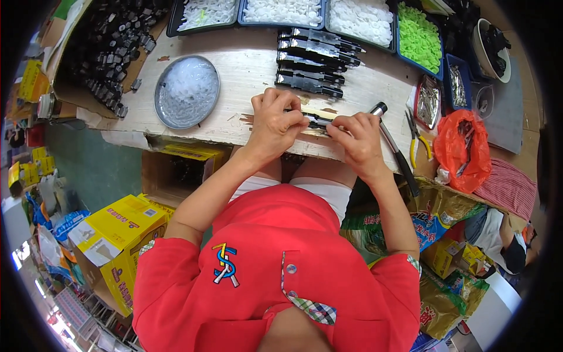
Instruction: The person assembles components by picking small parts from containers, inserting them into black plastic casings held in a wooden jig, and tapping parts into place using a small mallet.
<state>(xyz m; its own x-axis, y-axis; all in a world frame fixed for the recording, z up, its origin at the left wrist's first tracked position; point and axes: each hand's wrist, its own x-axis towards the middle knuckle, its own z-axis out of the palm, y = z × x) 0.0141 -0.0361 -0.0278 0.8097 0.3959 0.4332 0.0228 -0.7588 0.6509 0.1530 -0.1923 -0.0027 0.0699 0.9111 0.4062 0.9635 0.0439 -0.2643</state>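
Note:
Near the table's front edge, my left hand (271,124) and my right hand (360,139) hold a slim black part (318,122) between them. The fingers of my left hand are pinched at its left end, where a small whitish bit shows at the fingertips. My right thumb and fingers press on its right end. What lies under the fingers is hidden. Just beyond it is a pale strip (317,112) on the tabletop. Farther back, several similar black assemblies (311,82) lie stacked in a row, with shiny clear pieces on some.
A round metal dish (160,101) of whitish translucent stuff sits left, beside a carton (58,73) of black parts. Trays of white pieces (284,12) and green pieces (419,38) line the back. Rightward are a hammer (392,141), pliers (420,141) and a red bag (450,144).

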